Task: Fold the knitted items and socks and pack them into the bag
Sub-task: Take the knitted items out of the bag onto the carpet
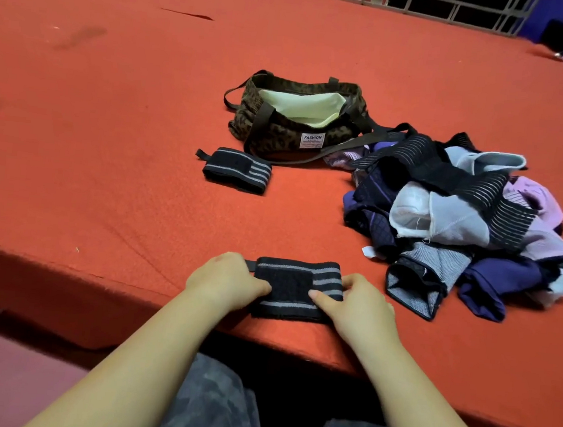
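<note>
A black knitted band with grey stripes (295,288) lies folded near the front edge of the red surface (109,128). My left hand (227,277) grips its left end and my right hand (355,303) grips its right end, thumbs on top. A second folded black striped band (238,170) lies farther back. Behind it stands an open leopard-print bag (281,134) with a pale lining and a FASHION label. To the right sits a pile of socks and knitted items (461,223) in black, purple, white and grey.
A bag strap (355,143) trails toward the pile. A metal railing (431,4) runs along the far edge. The surface's front edge drops off just below my hands, above my patterned trousers (213,406).
</note>
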Demonstrator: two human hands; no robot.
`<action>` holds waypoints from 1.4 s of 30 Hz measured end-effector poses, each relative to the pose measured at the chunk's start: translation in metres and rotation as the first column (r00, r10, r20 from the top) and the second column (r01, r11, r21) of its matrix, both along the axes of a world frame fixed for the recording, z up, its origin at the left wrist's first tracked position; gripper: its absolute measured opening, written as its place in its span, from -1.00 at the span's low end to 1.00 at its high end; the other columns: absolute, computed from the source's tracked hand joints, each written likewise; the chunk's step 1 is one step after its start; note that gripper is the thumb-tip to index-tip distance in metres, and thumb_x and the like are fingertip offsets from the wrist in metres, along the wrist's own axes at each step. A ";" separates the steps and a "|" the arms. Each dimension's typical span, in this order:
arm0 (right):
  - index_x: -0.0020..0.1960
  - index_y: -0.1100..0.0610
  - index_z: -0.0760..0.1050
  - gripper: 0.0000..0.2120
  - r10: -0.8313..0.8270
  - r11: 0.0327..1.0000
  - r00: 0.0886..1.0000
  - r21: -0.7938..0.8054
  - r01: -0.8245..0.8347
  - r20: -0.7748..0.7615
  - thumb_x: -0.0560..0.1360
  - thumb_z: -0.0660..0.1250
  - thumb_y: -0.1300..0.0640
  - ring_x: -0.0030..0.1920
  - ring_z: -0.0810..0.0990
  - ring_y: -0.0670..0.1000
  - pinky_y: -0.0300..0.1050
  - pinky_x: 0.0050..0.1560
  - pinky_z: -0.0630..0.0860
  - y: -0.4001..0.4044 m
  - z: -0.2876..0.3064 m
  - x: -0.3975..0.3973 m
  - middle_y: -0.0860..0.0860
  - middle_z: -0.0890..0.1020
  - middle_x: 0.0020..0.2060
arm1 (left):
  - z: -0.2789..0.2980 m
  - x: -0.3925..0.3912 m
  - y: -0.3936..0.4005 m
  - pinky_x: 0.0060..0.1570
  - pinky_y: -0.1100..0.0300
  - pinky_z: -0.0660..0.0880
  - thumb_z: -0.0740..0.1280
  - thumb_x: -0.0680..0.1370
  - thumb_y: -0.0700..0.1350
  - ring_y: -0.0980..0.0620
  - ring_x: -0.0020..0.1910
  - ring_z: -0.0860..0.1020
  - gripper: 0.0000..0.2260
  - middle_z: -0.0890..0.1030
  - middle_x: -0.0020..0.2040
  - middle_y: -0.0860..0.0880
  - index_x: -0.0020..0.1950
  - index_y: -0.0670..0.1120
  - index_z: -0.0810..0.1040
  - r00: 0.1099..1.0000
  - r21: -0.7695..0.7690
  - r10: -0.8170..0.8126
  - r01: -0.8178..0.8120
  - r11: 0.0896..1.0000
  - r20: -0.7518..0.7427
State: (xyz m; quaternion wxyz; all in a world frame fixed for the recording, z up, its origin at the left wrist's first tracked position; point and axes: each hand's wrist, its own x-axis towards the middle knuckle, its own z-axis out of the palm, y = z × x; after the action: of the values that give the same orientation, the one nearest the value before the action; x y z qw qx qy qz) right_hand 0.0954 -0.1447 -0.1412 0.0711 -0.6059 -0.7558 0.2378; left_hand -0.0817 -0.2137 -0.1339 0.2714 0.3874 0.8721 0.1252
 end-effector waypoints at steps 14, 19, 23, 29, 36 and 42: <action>-0.04 0.03 0.45 -0.81 0.115 0.984 0.944 0.165 -0.066 -0.308 0.49 0.32 -0.08 -0.06 0.62 0.03 0.00 0.14 0.42 0.012 -0.001 -0.047 -0.10 0.66 -0.21 | -0.006 -0.016 0.013 -0.04 0.13 0.32 0.23 0.59 -0.05 -0.15 0.10 0.51 -0.87 0.56 0.04 -0.10 0.03 -0.06 0.33 0.973 0.400 0.209 -0.231 0.887 0.100; 0.15 0.02 0.46 -0.72 0.175 0.981 0.863 0.161 -0.111 -0.473 0.45 0.33 0.06 0.01 0.62 0.00 0.06 0.18 0.41 0.040 0.004 -0.100 -0.10 0.67 -0.14 | 0.001 -0.067 0.043 -0.07 0.16 0.30 0.23 0.60 -0.06 -0.15 0.09 0.51 -0.85 0.56 -0.05 -0.06 0.10 -0.12 0.43 0.953 0.567 0.291 -0.287 0.772 0.086; 0.42 0.01 0.23 -0.44 0.163 0.983 0.833 0.162 -0.089 -0.529 0.47 0.32 0.05 -0.06 0.62 0.10 0.13 0.15 0.43 0.078 0.009 -0.147 -0.13 0.58 -0.32 | 0.014 -0.111 0.081 0.02 0.10 0.35 0.23 0.60 -0.06 -0.16 0.13 0.50 -0.81 0.59 0.07 -0.14 0.12 -0.14 0.47 0.945 0.610 0.327 -0.262 0.748 0.005; 0.45 -0.17 0.24 -0.56 0.297 0.933 0.924 0.282 -0.226 -0.241 0.59 0.13 0.01 0.21 0.49 0.10 -0.04 0.23 0.27 0.125 0.006 -0.197 0.05 0.59 0.16 | 0.016 -0.160 0.130 0.05 0.04 0.36 0.18 0.62 -0.04 -0.23 0.16 0.47 -0.77 0.55 0.14 -0.21 0.16 -0.17 0.44 0.942 0.491 0.298 -0.188 0.851 -0.156; 0.04 -0.04 0.66 -0.56 0.307 0.724 0.922 0.571 -0.386 0.234 0.43 0.05 -0.09 0.02 0.59 0.18 0.08 0.14 0.29 0.138 -0.030 -0.206 0.11 0.63 -0.01 | -0.025 -0.172 0.143 -0.03 -0.07 0.41 0.35 0.52 -0.08 -0.25 0.00 0.49 -0.75 0.49 0.03 -0.21 0.10 -0.20 0.47 0.872 0.416 0.236 -0.041 0.908 -0.428; 0.55 0.02 0.00 -0.34 0.518 0.776 0.817 0.263 -0.573 0.252 0.52 -0.33 -0.22 0.53 -0.04 -0.02 0.00 0.48 -0.23 0.144 -0.023 -0.193 0.03 0.01 0.54 | -0.038 -0.178 0.137 -0.38 0.07 0.52 0.13 0.49 -0.08 -0.17 -0.35 0.57 -0.68 0.61 -0.20 -0.13 -0.08 -0.18 0.64 0.754 0.388 -0.009 0.348 0.853 -0.657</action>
State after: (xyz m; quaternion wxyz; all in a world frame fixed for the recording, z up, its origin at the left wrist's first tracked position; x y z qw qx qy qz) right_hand -0.0975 -0.0005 -0.1643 0.0354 -0.3572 -0.9309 0.0683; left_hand -0.2601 -0.0770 -0.1721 -0.1341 0.5463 0.8080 0.1753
